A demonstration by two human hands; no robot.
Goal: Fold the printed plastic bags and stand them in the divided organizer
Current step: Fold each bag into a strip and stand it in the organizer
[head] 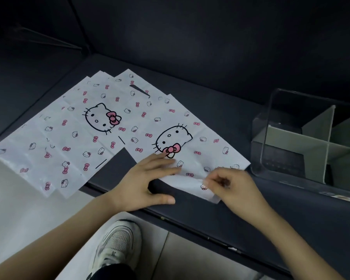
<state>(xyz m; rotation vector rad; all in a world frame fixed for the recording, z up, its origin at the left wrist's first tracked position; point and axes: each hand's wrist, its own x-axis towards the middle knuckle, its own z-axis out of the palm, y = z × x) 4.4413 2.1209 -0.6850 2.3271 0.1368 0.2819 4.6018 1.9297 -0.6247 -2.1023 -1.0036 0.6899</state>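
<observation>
White printed bag (206,156) beneath left hand (141,182), flat with fingers (162,164) straight; right hand (234,188) in a pinch on its corner.

A white bag (192,138), printed with cat faces and pink bows, lies flat on a dark table (291,211). The left hand (148,184) presses straight fingers on the bag's near edge, with the thumb spread out over the table. The right hand (232,188) pinches the bag's near corner with curled fingers and lifts it into a small fold. To the left, a fanned stack (73,136) of matching bags overlaps the bag's far edge. A clear organizer (311,142) with grey crossed dividers stands just right of the bag. Below the table edge, a white shoe (117,245) rests on a pale floor (28,215).
</observation>
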